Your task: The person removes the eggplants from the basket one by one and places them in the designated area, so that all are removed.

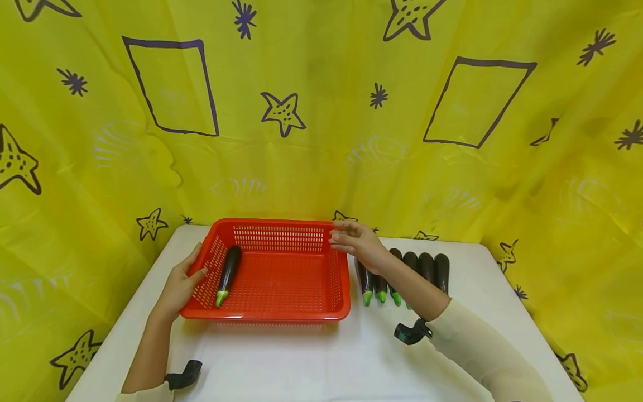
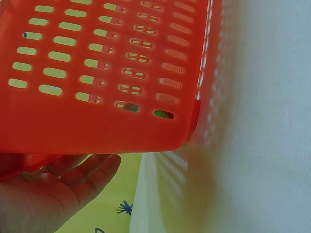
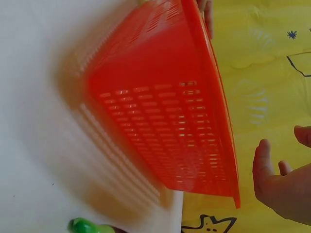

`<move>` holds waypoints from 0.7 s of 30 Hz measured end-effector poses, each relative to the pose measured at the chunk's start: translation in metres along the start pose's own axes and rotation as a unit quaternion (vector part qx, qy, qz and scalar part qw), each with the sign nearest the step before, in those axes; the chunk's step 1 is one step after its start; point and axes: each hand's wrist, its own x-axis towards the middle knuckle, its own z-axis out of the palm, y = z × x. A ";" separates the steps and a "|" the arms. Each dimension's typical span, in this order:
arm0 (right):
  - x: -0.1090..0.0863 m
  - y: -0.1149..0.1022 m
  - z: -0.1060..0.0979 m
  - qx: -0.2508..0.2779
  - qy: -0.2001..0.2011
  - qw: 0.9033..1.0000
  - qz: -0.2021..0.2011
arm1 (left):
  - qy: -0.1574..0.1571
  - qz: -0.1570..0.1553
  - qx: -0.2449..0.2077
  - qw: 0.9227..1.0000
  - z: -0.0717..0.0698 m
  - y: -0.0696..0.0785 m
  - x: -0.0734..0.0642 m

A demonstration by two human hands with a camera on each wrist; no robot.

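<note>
A red plastic basket (image 1: 266,316) with slotted walls stands over the white table. One dark eggplant (image 1: 230,272) with a green stem end lies inside, along the left wall. My left hand (image 1: 177,287) grips the basket's left rim, thumb over the edge; the left wrist view shows its fingers (image 2: 95,177) under the rim. At the back right corner is my right hand (image 1: 363,245), fingers extended. In the right wrist view this hand (image 3: 286,187) is apart from the basket wall (image 3: 160,116) and holds nothing.
Several eggplants (image 1: 442,271) lie side by side right of the basket, partly hidden by the right forearm. A yellow patterned curtain (image 1: 321,167) hangs behind the white table (image 1: 281,363) and along its sides.
</note>
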 end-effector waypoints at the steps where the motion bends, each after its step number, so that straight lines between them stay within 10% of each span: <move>1: 0.002 -0.001 0.002 0.002 -0.001 1.000 0.000 | 0.000 0.000 -0.001 1.000 0.000 0.000 0.000; 21: 0.034 -0.003 0.040 0.033 -0.024 0.996 0.074 | 0.002 0.008 0.005 1.000 0.000 0.000 -0.001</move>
